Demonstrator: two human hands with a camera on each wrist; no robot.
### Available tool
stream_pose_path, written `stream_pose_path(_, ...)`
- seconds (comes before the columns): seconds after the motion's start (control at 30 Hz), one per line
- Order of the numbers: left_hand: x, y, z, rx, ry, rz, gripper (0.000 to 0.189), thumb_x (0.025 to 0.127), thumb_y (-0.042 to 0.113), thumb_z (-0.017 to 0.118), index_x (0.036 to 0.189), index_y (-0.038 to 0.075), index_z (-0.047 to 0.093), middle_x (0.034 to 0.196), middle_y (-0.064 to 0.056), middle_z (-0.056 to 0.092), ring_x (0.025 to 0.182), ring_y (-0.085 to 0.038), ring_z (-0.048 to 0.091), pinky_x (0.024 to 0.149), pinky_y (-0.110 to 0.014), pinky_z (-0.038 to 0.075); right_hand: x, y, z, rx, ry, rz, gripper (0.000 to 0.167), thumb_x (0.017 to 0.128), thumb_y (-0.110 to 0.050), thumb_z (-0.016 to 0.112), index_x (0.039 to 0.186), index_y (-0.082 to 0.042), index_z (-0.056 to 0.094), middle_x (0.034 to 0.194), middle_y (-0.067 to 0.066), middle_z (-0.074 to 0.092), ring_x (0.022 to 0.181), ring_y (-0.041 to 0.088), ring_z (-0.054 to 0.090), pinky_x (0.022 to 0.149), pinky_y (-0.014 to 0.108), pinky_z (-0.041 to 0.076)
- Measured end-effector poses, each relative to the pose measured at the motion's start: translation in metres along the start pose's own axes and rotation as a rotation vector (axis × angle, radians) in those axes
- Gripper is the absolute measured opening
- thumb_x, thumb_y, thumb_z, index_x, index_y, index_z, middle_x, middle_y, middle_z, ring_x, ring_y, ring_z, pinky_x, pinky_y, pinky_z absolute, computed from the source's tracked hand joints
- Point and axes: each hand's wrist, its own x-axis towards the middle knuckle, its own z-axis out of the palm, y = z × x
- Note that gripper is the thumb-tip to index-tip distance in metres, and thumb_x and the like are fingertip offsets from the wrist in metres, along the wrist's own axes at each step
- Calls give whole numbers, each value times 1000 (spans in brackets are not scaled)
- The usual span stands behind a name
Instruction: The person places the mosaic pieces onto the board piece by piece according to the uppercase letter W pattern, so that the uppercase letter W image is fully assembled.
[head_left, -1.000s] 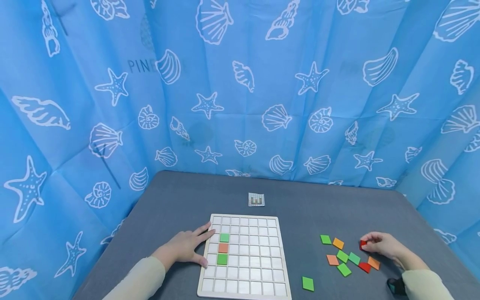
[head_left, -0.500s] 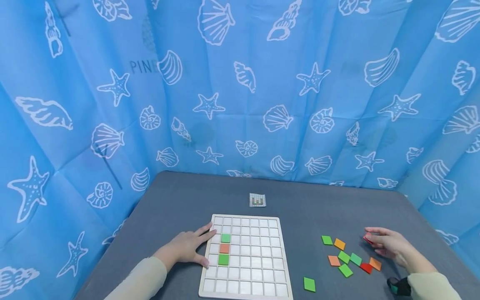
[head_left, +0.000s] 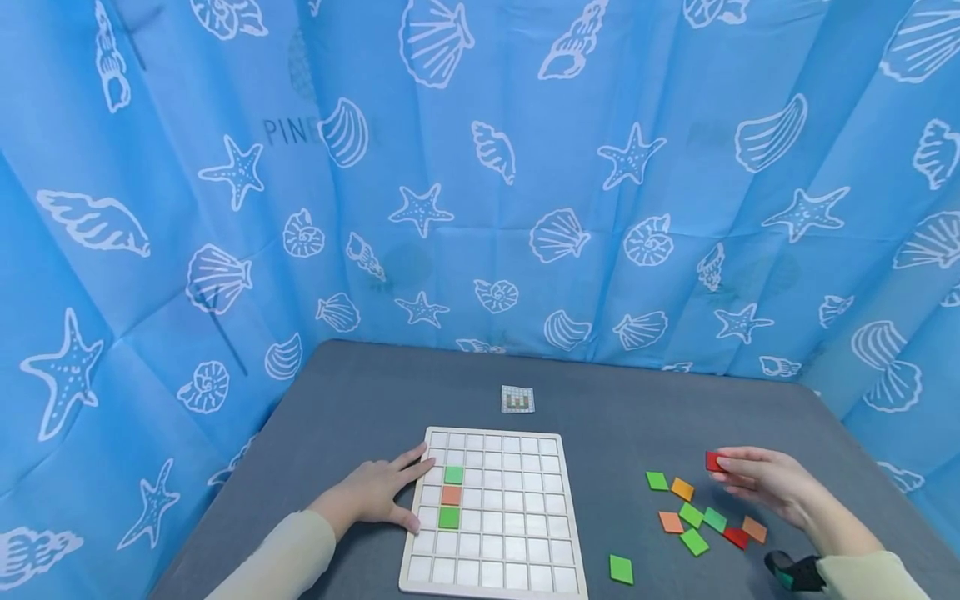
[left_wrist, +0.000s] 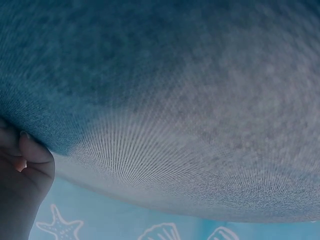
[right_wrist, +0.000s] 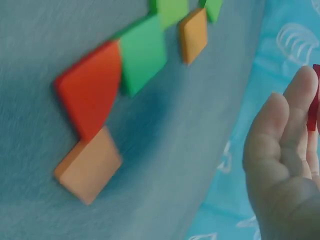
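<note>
My right hand (head_left: 772, 483) pinches a small red tile (head_left: 712, 461) at its fingertips, above the table and just behind the loose tiles. In the right wrist view the held tile shows only as a thin red edge at the right border. My left hand (head_left: 375, 492) rests with spread fingers on the left edge of a white gridded board (head_left: 513, 523). One column of that board carries a green tile (head_left: 453, 475), an orange tile (head_left: 452, 495) and another green tile (head_left: 449, 517). The left wrist view shows mostly cloth and part of the hand.
Several loose tiles lie right of the board, among them a red piece with a curved side (right_wrist: 92, 90), a teal-green tile (head_left: 715, 521) and an orange one (head_left: 682, 489). A lone green tile (head_left: 621, 570) lies nearer the board. Behind the board is a small pattern card (head_left: 517, 399).
My right hand has lifted the red tile off the table and brought it slightly left and away from me, its face now showing. The left hand stays on the board.
</note>
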Motion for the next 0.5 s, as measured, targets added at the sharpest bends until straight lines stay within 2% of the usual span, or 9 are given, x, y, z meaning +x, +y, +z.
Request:
stream_pose_path(0.23, -3, 3, -3, 3, 7, 6, 100, 74, 64, 69, 155, 19, 30, 161, -5, 20, 124, -38, 50, 96, -53, 40, -9, -12, 27, -12, -71, -43, 11, 101, -8, 52, 96, -4, 61, 92, 3, 71, 84, 17, 70, 77, 34, 56)
stream_pose_path(0.4, -2, 1, -2, 3, 14, 8, 100, 74, 65, 68, 155, 19, 30, 161, -5, 20, 124, -37, 50, 96, -52, 40, -12, -14, 46, -78, -114, -86, 12, 101, -11, 52, 99, -2, 60, 90, 2, 69, 84, 16, 68, 77, 33, 55)
stream_pose_path(0.5, -1, 0, -1, 5, 15, 9, 100, 74, 66, 67, 155, 20, 30, 161, -5, 20, 124, -37, 50, 97, -51, 40, -11, -12, 57, -97, -114, -108, 14, 100, -10, 53, 103, 2, 59, 90, 5, 68, 83, 17, 68, 78, 34, 55)
